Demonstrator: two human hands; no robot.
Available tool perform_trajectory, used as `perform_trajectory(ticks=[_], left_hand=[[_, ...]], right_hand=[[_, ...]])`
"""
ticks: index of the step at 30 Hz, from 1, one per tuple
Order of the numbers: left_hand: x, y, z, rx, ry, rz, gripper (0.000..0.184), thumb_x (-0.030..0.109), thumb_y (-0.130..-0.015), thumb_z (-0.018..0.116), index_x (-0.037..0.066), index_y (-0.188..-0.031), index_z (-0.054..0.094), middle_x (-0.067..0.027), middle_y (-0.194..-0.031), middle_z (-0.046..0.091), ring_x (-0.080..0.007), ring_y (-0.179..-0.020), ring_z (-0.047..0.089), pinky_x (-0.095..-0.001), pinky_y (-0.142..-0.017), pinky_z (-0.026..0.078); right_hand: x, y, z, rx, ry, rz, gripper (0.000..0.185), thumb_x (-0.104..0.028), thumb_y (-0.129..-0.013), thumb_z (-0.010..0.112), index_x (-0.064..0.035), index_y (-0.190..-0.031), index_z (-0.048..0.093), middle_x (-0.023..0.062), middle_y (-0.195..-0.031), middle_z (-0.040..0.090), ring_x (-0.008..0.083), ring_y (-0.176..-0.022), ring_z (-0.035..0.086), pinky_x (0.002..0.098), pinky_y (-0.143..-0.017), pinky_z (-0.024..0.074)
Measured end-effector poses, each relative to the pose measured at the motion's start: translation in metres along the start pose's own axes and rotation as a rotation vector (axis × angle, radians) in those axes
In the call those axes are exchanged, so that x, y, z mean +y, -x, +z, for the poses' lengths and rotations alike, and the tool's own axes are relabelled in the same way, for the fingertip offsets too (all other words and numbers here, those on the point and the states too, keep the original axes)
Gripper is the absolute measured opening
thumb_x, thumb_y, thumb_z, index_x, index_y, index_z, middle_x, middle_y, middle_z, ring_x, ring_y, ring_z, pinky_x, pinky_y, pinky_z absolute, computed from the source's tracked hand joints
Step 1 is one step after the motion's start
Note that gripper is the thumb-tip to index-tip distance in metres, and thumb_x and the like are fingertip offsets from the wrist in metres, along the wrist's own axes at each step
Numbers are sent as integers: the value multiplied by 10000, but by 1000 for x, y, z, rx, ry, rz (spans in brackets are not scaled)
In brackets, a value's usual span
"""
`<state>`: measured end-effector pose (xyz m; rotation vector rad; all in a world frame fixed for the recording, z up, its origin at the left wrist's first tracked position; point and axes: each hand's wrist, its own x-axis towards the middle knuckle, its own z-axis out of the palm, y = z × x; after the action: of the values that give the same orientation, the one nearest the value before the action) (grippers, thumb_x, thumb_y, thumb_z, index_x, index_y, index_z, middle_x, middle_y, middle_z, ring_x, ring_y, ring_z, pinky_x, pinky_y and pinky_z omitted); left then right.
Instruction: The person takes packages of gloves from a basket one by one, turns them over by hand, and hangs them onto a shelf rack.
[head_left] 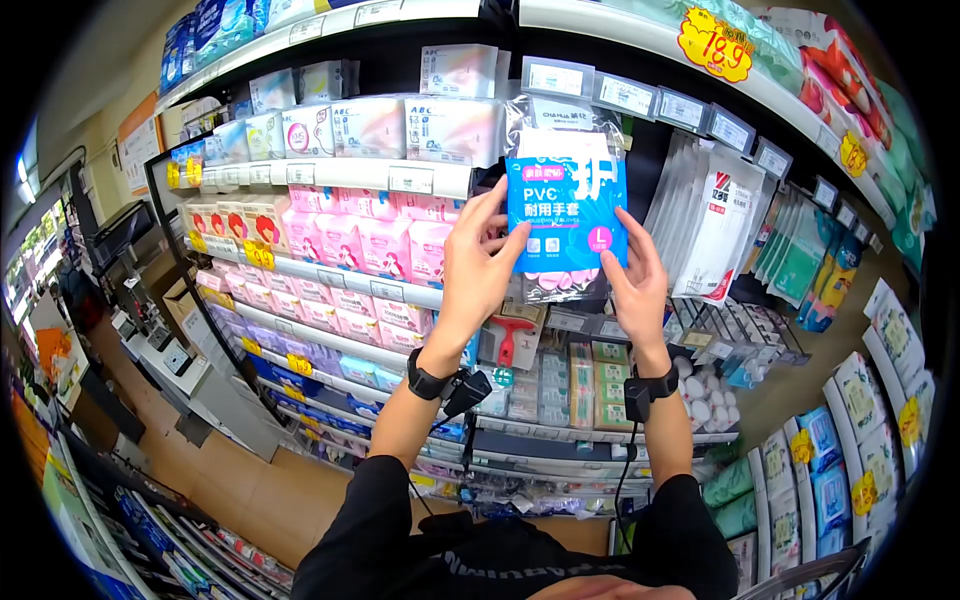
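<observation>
A clear plastic pack of PVC gloves with a blue label hangs in front of the shelf display, marked with a pink L. My left hand grips its left edge, the thumb on the front and the other fingers partly hidden behind. On the right edge, the thumb and fingers of my right hand pinch the pack too. Pink glove material shows through the lower part of the pack. Whether the pack's top still sits on a hook, I cannot tell. Just below it is a red T-shaped tool on a card.
Pink packages fill the shelves at left. White hanging packs are close to my right hand. A row of price tags juts out above. Shelves with blue packs stand at lower right, and a counter at far left.
</observation>
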<state>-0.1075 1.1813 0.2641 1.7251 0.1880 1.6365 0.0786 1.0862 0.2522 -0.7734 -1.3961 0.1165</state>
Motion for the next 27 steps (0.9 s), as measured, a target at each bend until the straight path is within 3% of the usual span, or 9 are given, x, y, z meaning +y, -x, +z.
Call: perform_trajectory(ticks=[5, 9, 15, 17, 24, 27], left_hand=[[-6, -3, 0, 18, 20, 14, 594, 12, -915, 684, -8, -1466, 462, -131, -1318, 538, -159, -1025, 632, -287, -824, 604], [-5, -2, 0, -37, -107, -7, 651, 7, -922, 682, -27, -1503, 390, -116, -1371, 504, -164, -1088, 634, -253, -836, 586], [-10, -1, 6, -18, -218, 24, 734, 75, -894, 730, -34, -1516, 357, -160, -1397, 497, -209, -1167, 604, -310, -897, 560], [-24, -3, 7, 28, -447, 117, 751, 101, -886, 731, -53, -1513, 346, -194, -1408, 492, -256, -1219, 579, -336, -955, 520], [-45, -14, 21, 35, -485, 134, 779, 126, -894, 690, -108, -1510, 273, -271, -1415, 469, -408, -1269, 528, -424, -1043, 447], [-64, -21, 27, 40, -496, 89, 784, 137, -895, 682, -116, -1508, 263, -285, -1403, 469, -421, -1261, 526, -428, -1038, 449]], right_hand=[[-1, -4, 0, -11, 6, 73, 522, 6, -989, 591, 55, -1476, 410, 160, -1238, 637, 145, -1090, 617, 270, -901, 521], [-1, -7, 0, 4, -11, 61, 522, 8, -985, 596, 53, -1474, 419, 161, -1227, 645, 145, -1067, 628, 273, -894, 527], [2, -12, 0, -8, 33, 109, 525, 5, -978, 607, 52, -1470, 429, 165, -1203, 660, 138, -1064, 628, 272, -890, 532], [4, -15, 1, -21, 33, 168, 528, 7, -964, 621, 60, -1458, 441, 161, -1315, 605, 158, -1155, 603, 285, -984, 495], [36, -32, 0, -8, 97, 201, 520, 10, -961, 612, 48, -1455, 454, 139, -1219, 661, 133, -1082, 622, 266, -915, 517], [51, -40, 1, 4, 176, 178, 517, 10, -958, 611, 50, -1450, 457, 135, -1211, 665, 130, -1077, 622, 266, -910, 516]])
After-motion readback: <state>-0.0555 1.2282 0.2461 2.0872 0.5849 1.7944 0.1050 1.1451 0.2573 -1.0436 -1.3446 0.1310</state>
